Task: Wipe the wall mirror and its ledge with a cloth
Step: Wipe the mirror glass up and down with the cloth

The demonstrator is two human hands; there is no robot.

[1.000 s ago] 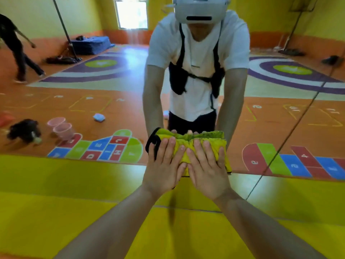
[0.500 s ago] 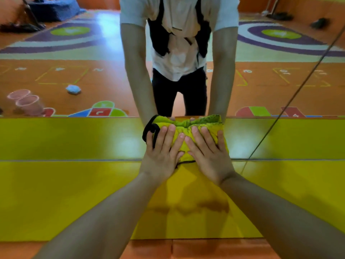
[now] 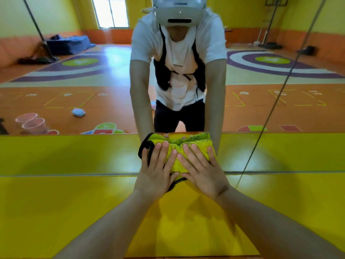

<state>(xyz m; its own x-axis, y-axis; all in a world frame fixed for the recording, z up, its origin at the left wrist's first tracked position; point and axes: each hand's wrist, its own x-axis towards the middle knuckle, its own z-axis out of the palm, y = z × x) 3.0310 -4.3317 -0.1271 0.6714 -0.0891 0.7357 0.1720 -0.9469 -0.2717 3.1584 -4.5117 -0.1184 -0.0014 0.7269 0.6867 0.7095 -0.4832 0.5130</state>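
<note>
A folded yellow cloth with a black edge lies against the lower part of the wall mirror. My left hand presses flat on its left half, fingers straight and spread. My right hand presses flat on its right half, beside the left hand. The mirror's bottom edge runs just under my palms, where the yellow padded ledge begins. The mirror shows a person leaning in with both arms down to the cloth.
The mirror reflects an orange play floor with painted games, two pink buckets, a blue crumpled cloth and blue mats at the far wall. A vertical seam splits the mirror panels on the right.
The cloth and both hands slid down the mirror to its bottom edge; since half a second ago they have hardly shifted. My head tilted down, then back up.
</note>
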